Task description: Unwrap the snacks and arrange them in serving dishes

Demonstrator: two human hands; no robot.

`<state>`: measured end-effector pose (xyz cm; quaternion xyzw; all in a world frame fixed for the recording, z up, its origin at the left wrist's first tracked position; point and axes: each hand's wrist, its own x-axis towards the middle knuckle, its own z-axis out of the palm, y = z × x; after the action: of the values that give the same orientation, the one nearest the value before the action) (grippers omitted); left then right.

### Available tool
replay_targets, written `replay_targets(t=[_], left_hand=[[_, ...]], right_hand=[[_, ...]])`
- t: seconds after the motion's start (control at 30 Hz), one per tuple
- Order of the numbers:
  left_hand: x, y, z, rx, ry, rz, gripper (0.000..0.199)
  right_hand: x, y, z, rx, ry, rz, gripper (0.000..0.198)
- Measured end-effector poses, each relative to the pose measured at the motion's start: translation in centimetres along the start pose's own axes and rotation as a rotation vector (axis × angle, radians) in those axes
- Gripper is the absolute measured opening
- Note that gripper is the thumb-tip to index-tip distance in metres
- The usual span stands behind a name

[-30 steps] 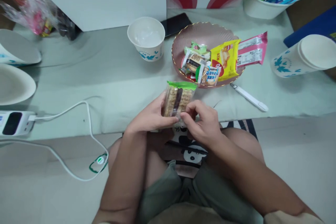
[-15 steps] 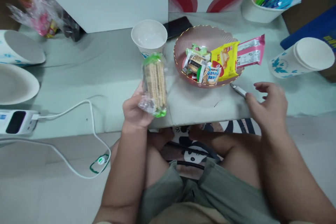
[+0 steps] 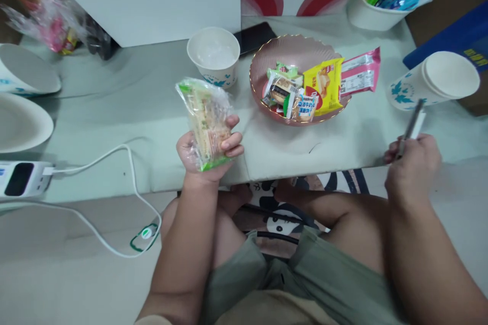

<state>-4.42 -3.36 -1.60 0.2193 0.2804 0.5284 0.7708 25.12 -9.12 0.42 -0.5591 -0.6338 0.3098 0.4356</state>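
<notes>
My left hand (image 3: 209, 155) is closed around a packaged sandwich (image 3: 208, 124) in clear wrap with green ends, raised over the table's front edge. Its broad, light filling side faces up. In my right hand (image 3: 414, 167) is a slim utility knife (image 3: 413, 124) with white and dark grey parts, pointing up and away from me; its finer details are blurred. A pink glass bowl (image 3: 263, 56) with a gold scalloped rim lies between the hands, holding several wrapped snacks, among them a yellow packet (image 3: 330, 86) and a pink packet (image 3: 362, 73).
A paper cup (image 3: 213, 56) stands behind the sandwich, near a dark phone (image 3: 257, 38). Stacked paper cups (image 3: 434, 81) lie at right, below a white tub (image 3: 375, 18) of snacks. At left are a power strip (image 3: 23, 180), its white cable (image 3: 133, 172) and paper bowls (image 3: 25, 122).
My right hand has picked up the utility knife from beside the bowl and moved right and toward me. My left hand has turned the sandwich so another side shows.
</notes>
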Motion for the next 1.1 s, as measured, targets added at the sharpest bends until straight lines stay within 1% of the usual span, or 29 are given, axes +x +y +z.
replay_targets(t=[0.07,0.17,0.27,0.33,0.4,0.47,0.57,0.63,0.7,0.77,0.87,0.97,1.03,1.1], left_hand=[[0.0,0.1,0.0,0.015,0.001,-0.029,0.032],[-0.1,0.3,-0.1,0.051,-0.014,-0.104,0.04],[-0.1,-0.1,0.0,0.083,-0.066,-0.164,0.055],[-0.2,-0.6,0.3,0.117,-0.116,-0.182,0.057],[-0.4,-1.3,0.7,0.154,-0.176,-0.238,0.056],[-0.6,-1.9,1.4,0.178,-0.217,-0.309,0.056],[-0.5,-2.8,2.3,0.15,-0.219,-0.335,0.054],[-0.3,-3.3,2.7,0.114,-0.236,-0.339,0.046],[0.0,-3.7,2.9,0.087,-0.265,-0.379,0.041],[0.3,-3.9,2.7,0.07,-0.262,-0.402,0.041],[0.3,-3.9,2.3,0.089,-0.17,-0.338,0.053],[0.3,-3.8,1.9,0.173,-0.099,-0.277,0.064],[0.3,-3.8,1.7,0.229,-0.063,-0.271,0.065],[0.4,-4.0,1.5,0.254,-0.022,-0.282,0.06]], right_hand=[[-0.9,-1.3,2.1,0.093,0.013,0.038,0.025],[-2.2,-1.9,4.4,0.139,0.023,0.053,0.032],[-2.8,-2.3,6.2,0.254,0.099,0.051,0.035],[-2.8,-2.7,7.4,0.371,0.138,0.054,0.037],[-2.7,-3.2,8.5,0.454,0.09,0.068,0.04],[-2.7,-3.4,9.3,0.481,-0.027,0.101,0.044],[-3.0,-3.0,9.9,0.533,-0.15,0.127,0.044],[-3.2,-2.4,10.0,0.558,-0.204,0.119,0.04],[-3.3,-2.0,10.0,0.551,-0.25,0.12,0.038],[-3.2,-1.8,9.8,0.508,-0.288,0.13,0.039],[-3.0,-2.1,9.3,0.403,-0.318,0.108,0.035],[-2.8,-2.5,9.1,0.306,-0.359,0.065,0.031],[-2.8,-2.6,9.1,0.276,-0.382,0.034,0.029],[-2.9,-2.6,9.3,0.267,-0.382,-0.008,0.029]])
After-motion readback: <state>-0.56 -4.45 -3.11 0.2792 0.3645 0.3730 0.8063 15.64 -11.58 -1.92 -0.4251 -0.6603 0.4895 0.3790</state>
